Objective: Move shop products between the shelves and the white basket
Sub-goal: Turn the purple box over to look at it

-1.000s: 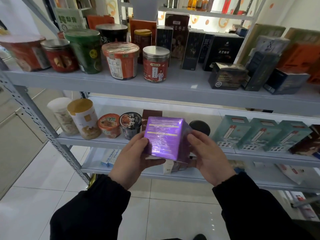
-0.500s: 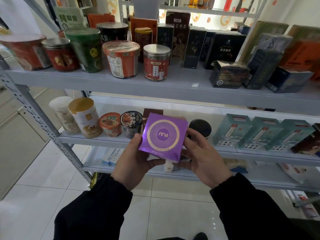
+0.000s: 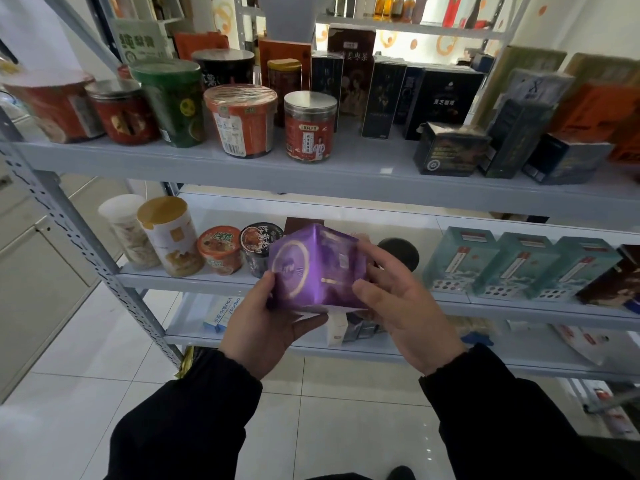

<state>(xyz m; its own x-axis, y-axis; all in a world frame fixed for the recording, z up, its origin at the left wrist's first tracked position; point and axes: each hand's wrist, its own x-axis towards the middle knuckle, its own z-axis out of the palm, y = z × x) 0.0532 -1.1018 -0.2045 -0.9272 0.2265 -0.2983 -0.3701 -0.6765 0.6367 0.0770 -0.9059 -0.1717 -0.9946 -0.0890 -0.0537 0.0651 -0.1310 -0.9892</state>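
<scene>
A shiny purple box point(image 3: 320, 268) with a gold ring print is held in front of the middle shelf point(image 3: 194, 280). My left hand point(image 3: 266, 323) cradles it from below and the left, thumb under its bottom edge. My right hand point(image 3: 401, 306) holds its right side, fingers wrapped behind it and thumb near the lower corner. The box is turned so one vertical edge faces me. The white basket is not in view.
The top shelf point(image 3: 346, 174) carries jars, noodle cups and dark boxes. On the middle shelf stand canisters point(image 3: 169, 237), small cups point(image 3: 220, 249) and teal boxes point(image 3: 519, 265). A lower shelf point(image 3: 346, 351) holds small packs. A grey upright post point(image 3: 79, 237) rises at left over white floor tiles.
The purple box has been rotated in both hands: first a striped side showed, then the round logo face, now a corner edge. The hands stay in front of the middle shelf.
</scene>
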